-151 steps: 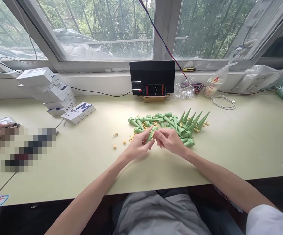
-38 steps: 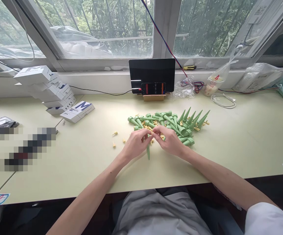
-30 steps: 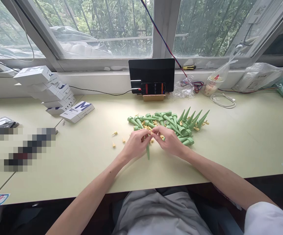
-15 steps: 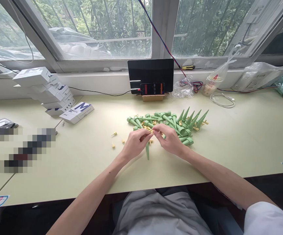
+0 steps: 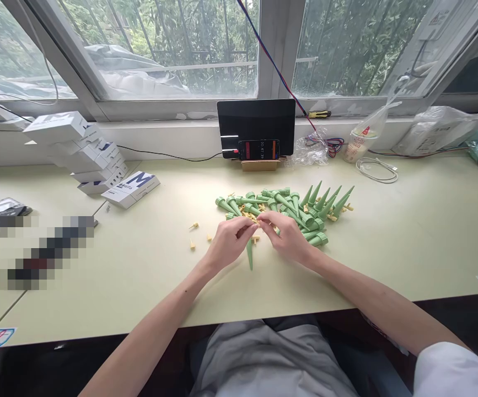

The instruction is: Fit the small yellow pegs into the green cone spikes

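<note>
Thumb and fingers of my left hand (image 5: 231, 238) are pinched together, meeting the pinched fingertips of my right hand (image 5: 284, 236). Between them is a small yellow plastic piece (image 5: 258, 221), mostly covered by the fingers. A green plastic spike (image 5: 250, 256) sticks out below my left hand, pointed end toward me; its other end is hidden, and I cannot tell whether the hand holds it. Just past my fingers spreads a heap of green ribbed-cap spikes (image 5: 294, 205), mixed with small yellow pieces. Several spikes (image 5: 325, 201) at the right of the heap point up at a slant.
Loose yellow pieces (image 5: 193, 245) lie left of my hands. At the back, a phone (image 5: 259, 149) showing a timer leans against a black panel (image 5: 259, 118). White boxes (image 5: 77, 146) are stacked at the left; a bagged cup (image 5: 360, 144) and white cable (image 5: 377, 171) are at the right.
My hands stay pinched together in nearly the same place. The whole view has shifted very slightly; nothing else visibly moves.
</note>
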